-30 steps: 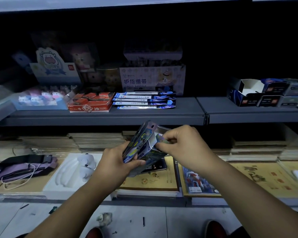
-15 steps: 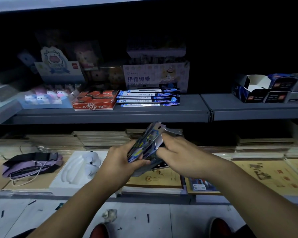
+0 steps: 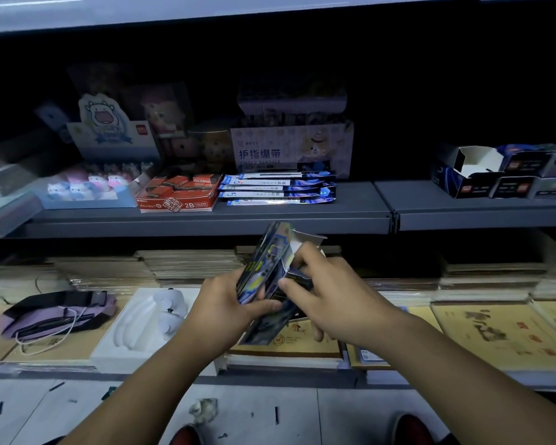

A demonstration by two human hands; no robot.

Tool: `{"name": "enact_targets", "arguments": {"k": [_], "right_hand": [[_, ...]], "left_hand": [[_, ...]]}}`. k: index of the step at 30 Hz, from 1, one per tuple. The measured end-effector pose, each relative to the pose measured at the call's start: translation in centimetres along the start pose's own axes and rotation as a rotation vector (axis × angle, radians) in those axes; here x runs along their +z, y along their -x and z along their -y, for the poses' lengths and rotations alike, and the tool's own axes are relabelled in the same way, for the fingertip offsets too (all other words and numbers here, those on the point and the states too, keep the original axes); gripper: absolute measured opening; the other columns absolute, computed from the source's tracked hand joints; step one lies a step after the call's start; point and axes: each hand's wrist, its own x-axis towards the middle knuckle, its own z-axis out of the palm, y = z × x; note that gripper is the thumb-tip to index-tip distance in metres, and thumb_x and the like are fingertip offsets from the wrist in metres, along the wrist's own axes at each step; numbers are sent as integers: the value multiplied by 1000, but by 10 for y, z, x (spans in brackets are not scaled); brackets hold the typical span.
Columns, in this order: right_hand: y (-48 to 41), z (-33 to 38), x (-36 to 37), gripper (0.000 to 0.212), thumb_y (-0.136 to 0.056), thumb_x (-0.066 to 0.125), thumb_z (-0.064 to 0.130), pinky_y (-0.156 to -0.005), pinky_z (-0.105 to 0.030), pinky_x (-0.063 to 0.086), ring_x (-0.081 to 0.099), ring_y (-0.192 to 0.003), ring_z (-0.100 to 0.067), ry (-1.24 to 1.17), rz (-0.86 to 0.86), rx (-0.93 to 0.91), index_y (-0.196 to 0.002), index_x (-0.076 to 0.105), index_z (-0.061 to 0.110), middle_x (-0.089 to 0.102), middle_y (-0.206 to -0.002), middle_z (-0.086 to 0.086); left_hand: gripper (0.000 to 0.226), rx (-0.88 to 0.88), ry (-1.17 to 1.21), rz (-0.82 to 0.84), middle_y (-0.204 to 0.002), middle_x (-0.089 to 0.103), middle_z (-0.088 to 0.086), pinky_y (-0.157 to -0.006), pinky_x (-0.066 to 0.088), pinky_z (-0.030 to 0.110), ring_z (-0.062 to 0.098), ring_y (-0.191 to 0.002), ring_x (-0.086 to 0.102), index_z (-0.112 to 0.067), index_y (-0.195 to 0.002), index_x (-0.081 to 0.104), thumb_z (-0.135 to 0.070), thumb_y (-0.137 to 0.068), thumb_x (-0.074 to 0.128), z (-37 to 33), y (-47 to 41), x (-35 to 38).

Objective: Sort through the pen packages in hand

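My left hand (image 3: 225,303) grips a bundle of blue and purple flat packets (image 3: 264,264), held upright and fanned in front of the lower shelf. My right hand (image 3: 331,290) curls its fingers and thumb round the right side of the same bundle, thumb pressing one packet near its middle. A white card flap (image 3: 308,237) sticks out at the bundle's top. More packets of the same kind lie stacked flat on the grey middle shelf (image 3: 280,187).
The grey shelf (image 3: 206,220) also holds a red 2B box (image 3: 177,192), a tray of small animal figures (image 3: 87,187), a finger-bandage box (image 3: 292,149) and dark cartons (image 3: 501,175). Below lie notebooks (image 3: 495,335), a white moulded tray (image 3: 142,319) and a purple pouch (image 3: 58,313).
My right hand has dropped from the top of the bundle to its lower right side. The bundle has closed up a little and stands more upright. The camera shifted slightly.
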Motion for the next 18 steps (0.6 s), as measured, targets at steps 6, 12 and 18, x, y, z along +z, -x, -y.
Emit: {"name": "enact_targets", "arguments": {"k": [6, 12, 18], "right_hand": [[-2, -5, -1, 20, -102, 59, 38, -60, -33, 57, 60, -49, -2, 107, -172, -152, -112, 67, 23, 58, -94, 15], [-8, -15, -11, 18, -96, 69, 23, -70, -14, 40, 52, -69, 8, 152, -406, -246, -112, 74, 16, 64, -101, 10], [-8, -16, -10, 16, -98, 66, 19, -74, -19, 49, 61, -83, -2, 112, -368, -223, -105, 80, 15, 69, -97, 12]], "left_hand": [[36, -15, 29, -9, -70, 69, 5, -49, 52, 23, 9, -56, 64, -6, -85, 65, -28, -74, 89, 0, -2, -1], [39, -69, 119, -48, -62, 67, 3, -49, 50, 23, 6, -47, 58, -1, -83, 62, -26, -73, 90, -2, -3, -4], [38, -71, 116, -51, -70, 70, 9, -48, 55, 26, 11, -50, 61, 0, -84, 63, -24, -73, 90, -4, -2, -3]]}}
